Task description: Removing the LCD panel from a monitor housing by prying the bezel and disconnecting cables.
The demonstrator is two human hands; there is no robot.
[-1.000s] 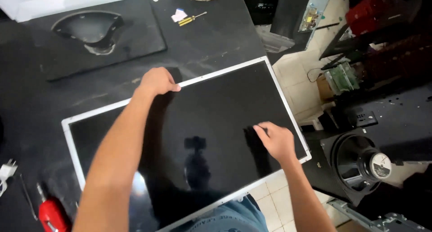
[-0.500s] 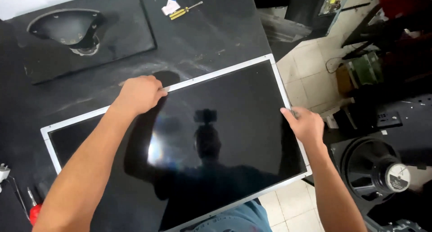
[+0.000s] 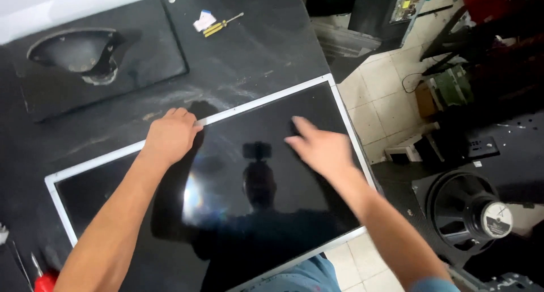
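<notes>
A large flat display panel with a glossy black face and a thin white metal frame lies on the dark workbench, its right end overhanging the bench edge. My left hand rests on the panel's far long edge, fingers curled over the frame. My right hand hovers over the panel's right part with fingers spread, blurred, holding nothing. The glass mirrors a person's silhouette.
A black monitor back cover with a stand mount lies at the far left. A yellow-handled screwdriver and a small white piece sit beyond the panel. A red-handled tool is at lower left. A loudspeaker stands on the floor at right.
My right hand left the panel's right edge and moved inward over the glass. The left hand stays on the far edge.
</notes>
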